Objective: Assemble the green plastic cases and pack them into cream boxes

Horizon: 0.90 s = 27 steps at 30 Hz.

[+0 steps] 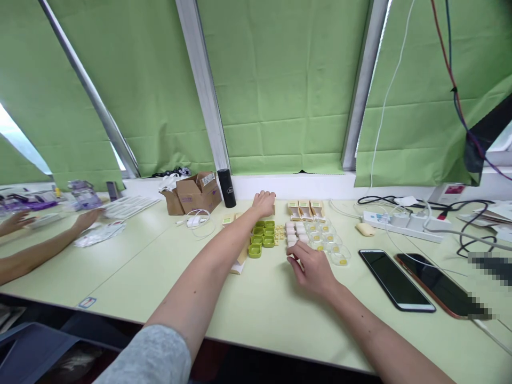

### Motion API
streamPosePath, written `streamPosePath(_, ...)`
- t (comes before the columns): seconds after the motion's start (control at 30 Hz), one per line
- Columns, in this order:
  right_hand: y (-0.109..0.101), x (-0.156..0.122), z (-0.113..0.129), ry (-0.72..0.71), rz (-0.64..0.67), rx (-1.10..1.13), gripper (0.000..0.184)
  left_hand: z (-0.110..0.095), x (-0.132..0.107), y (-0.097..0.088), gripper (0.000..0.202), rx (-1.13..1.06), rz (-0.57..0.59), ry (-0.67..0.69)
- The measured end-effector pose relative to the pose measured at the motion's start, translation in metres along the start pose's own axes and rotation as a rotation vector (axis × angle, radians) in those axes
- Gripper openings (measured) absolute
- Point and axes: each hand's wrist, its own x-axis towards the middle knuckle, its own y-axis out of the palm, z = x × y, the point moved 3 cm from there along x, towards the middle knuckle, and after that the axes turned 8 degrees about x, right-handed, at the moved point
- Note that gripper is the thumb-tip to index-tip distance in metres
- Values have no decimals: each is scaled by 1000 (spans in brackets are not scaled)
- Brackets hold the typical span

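My left hand (264, 202) reaches to the back of the table, its fingers bent down over something tan that it mostly hides. Below its wrist stand rows of small green square trays (255, 250), with little yellow pieces (279, 232) beside them. My right hand (314, 266) is low at the front of several pale pink-white blocks (290, 230), fingers curled and thumb close to the index finger. Whether a small thing sits between those fingertips I cannot make out. Clear plastic cups with yellow spots (341, 259) lie just right of the blocks. Small tan boxes (306, 210) stand behind them.
Two phones (396, 280) lie at the right, near a white power strip (404, 226) with tangled cables. An open cardboard box (196, 194) and a black cylinder (226, 188) stand at the back left. Another person's hands (86, 220) work at the far left.
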Motion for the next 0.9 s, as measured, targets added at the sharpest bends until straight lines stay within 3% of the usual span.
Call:
streamPosePath(0.27, 0, 0, 4, -19, 16, 16, 15, -8, 6, 30, 56, 18, 64, -19)
streamPosePath(0.57, 5, 0, 5, -33, 88, 25, 16, -28, -12, 19, 46, -17, 45, -117)
streamPosePath(0.9, 10, -2, 4, -19, 127, 50, 17, -41, -27, 30, 59, -157, 145, -184)
